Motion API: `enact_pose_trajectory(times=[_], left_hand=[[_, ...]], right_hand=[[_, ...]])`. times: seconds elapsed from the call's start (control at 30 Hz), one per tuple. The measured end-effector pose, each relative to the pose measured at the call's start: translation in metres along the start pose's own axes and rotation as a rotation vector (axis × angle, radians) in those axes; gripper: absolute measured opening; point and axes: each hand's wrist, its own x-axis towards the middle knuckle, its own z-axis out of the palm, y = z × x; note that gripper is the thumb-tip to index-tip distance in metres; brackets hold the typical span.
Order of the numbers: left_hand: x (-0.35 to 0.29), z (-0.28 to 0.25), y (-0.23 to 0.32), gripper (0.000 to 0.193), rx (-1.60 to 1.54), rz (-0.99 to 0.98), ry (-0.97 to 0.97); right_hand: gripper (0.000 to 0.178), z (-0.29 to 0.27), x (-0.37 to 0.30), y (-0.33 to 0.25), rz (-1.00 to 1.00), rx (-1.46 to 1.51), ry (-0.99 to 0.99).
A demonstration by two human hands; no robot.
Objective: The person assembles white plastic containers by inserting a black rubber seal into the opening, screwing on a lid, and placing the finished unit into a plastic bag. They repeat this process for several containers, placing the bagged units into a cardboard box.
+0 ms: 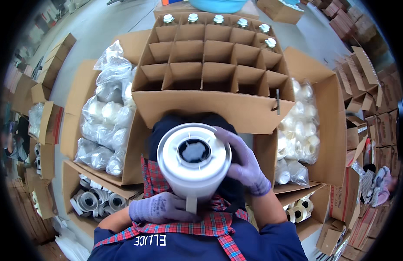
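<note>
White handled jug (pixel 194 175) right between gloved hands, open end up at camera, long axis running down toward apron (pixel 209 223). Right hand (pixel 241 164) nearer rim, fingers cupping it; left hand (pixel 163 209) by handle (pixel 191 204), can't tell if gripping.

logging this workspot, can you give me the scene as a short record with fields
item: white jug, handle toward the person's body
left hand: gloved, beside the handle
right hand: gloved, at the jug's right side
grip: how firmly either hand closes is unclear
ahead: divided box, six white-capped bottles showing
left: cardboard box of plastic-wrapped white goods
right: another box, similar wrapped goods
</note>
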Motion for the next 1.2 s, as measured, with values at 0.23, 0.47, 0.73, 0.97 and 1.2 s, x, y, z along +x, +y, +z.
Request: enact_pose_trajectory(times=[0.23, 0.47, 0.73, 0.97, 1.2], left_hand=[[0.007, 0.002, 0.018, 0.033, -0.496, -0.571, -0.016], [0.008, -0.02, 0.037, 0.045, 0.924, -0.08, 0.409], [0.073, -0.033, -0.023, 0.031, 0.811, 0.122, 0.124], [0.085, -0.014, -0.034, 0.031, 0.809, 0.175, 0.203], [0.055, -0.06, -0.004, 0.025, 0.21, -0.014, 1.26]], right_hand=[[0.081, 0.005, -0.002, -0.007, -0.082, 0.044, -0.104], [0.1, -0.009, 0.01, 0.013, 0.098, 0.003, 0.1], [0.076, 0.01, 0.044, 0.045, 0.352, 0.049, 0.256], [0.072, 0.019, 0.033, 0.035, 0.408, 0.127, 0.263], [0.109, -0.009, -0.05, -0.03, 0.065, 0.093, 0.333]])
